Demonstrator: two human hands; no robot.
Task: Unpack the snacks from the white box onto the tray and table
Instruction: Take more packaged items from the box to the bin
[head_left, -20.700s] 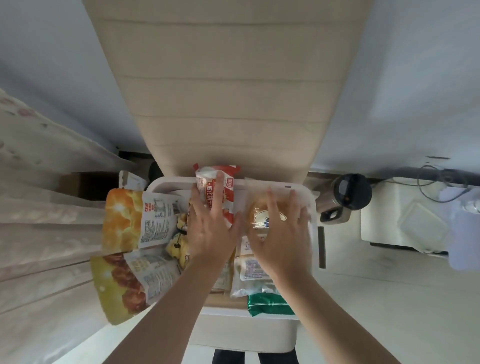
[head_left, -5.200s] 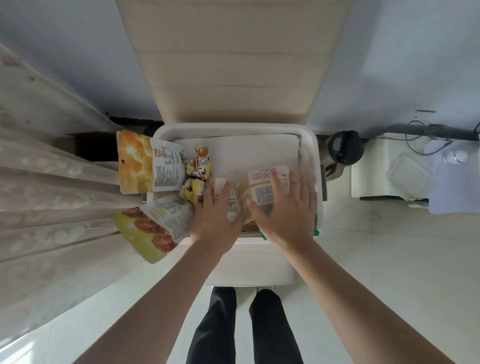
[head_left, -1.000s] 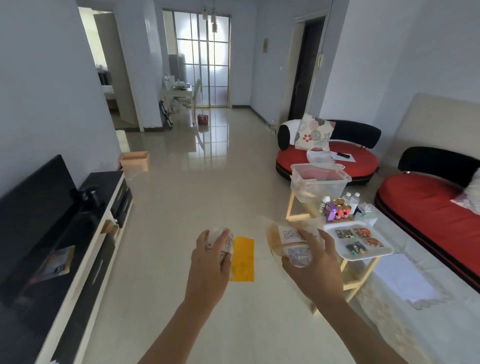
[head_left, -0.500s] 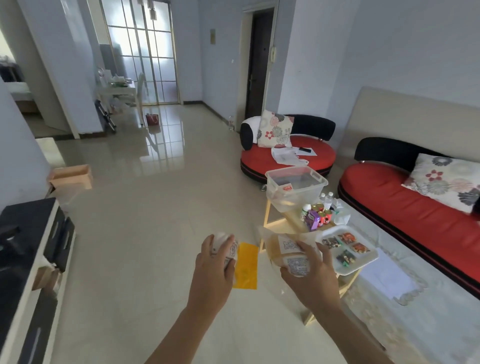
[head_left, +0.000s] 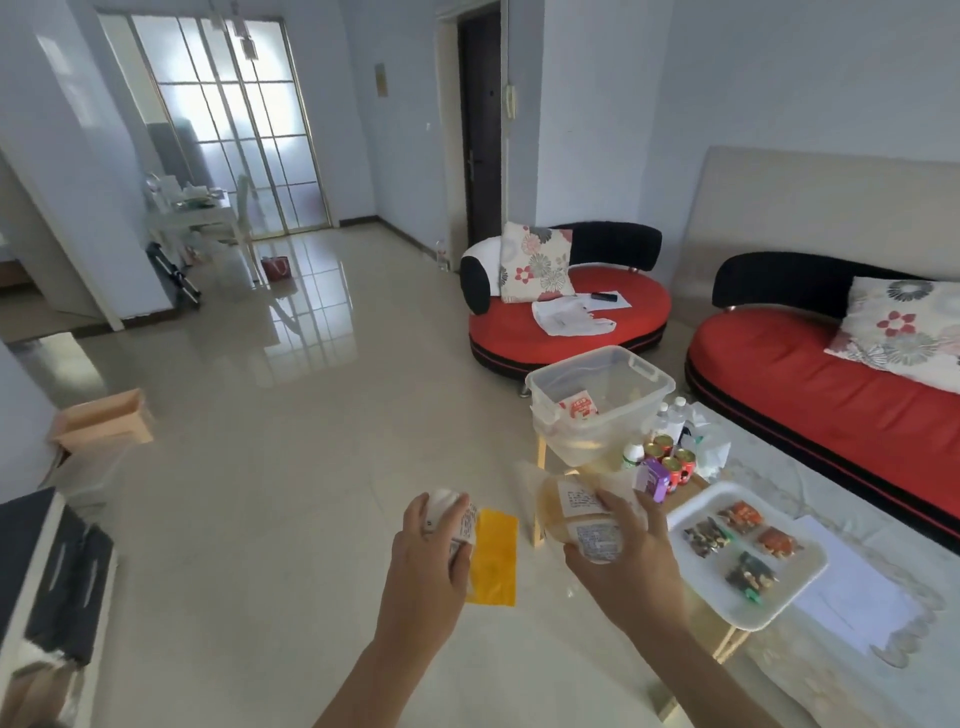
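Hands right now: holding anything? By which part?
Left hand grips a small white snack packet round its lower half, with a yellow packet beside it. Right hand holds wrapped bread packets by their near end.

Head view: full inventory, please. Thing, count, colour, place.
tray: 1, white, near end of table
small snack packs: 4, mixed colours, on tray
plastic bin: 1, clear, table's far end
packet: 1, red-white, inside bin
cans: 3, red, between bin and tray
carton: 1, purple, beside cans
sofas: 2, red-black, beyond table
cushions: 2, floral, on sofas
wrapped snack: 1, white, in left hand
wrapped bread: apparently 2, tan, in right hand
hands: 2, bottom centre, both gripping
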